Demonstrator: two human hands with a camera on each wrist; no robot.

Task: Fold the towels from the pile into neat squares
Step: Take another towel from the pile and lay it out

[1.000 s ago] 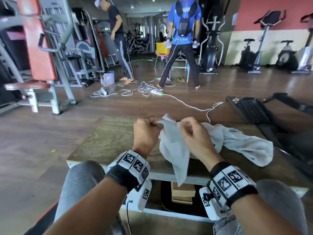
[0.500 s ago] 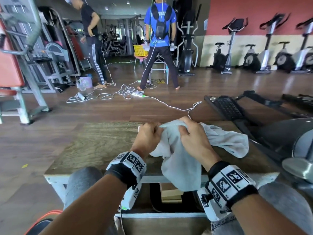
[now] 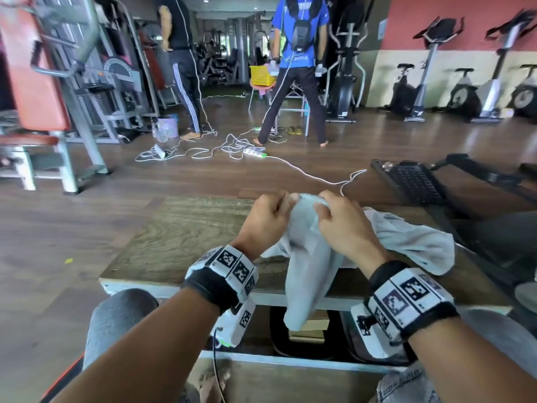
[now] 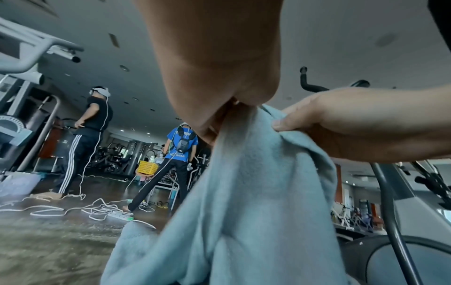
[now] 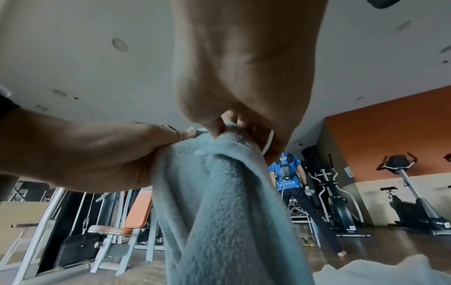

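One towel (image 3: 308, 274) is in hand, pale grey-blue, lifted at its upper edge at centre frame in the head view. Its middle hangs as a bunched fold over the near edge of the table (image 3: 174, 237); the rest trails crumpled to the right, resting on the table top. No fold is formed yet.

The left hand (image 3: 266, 216) and right hand (image 3: 343, 225) sit close together at the top of the cloth, knuckles nearly touching, each pinching the edge between thumb and curled fingers. The wrist views confirm both pinches on the cloth. Judgement: the hands are gathered on one edge to find the corners and draw them apart, so the towel can be spread before folding. Lifting it clear of the table lets the weight pull creases out.

No further pile of towels can be made out. Beyond the table, at upper frame, cables (image 3: 232, 148) lie on the floor and two persons stand among gym machines.
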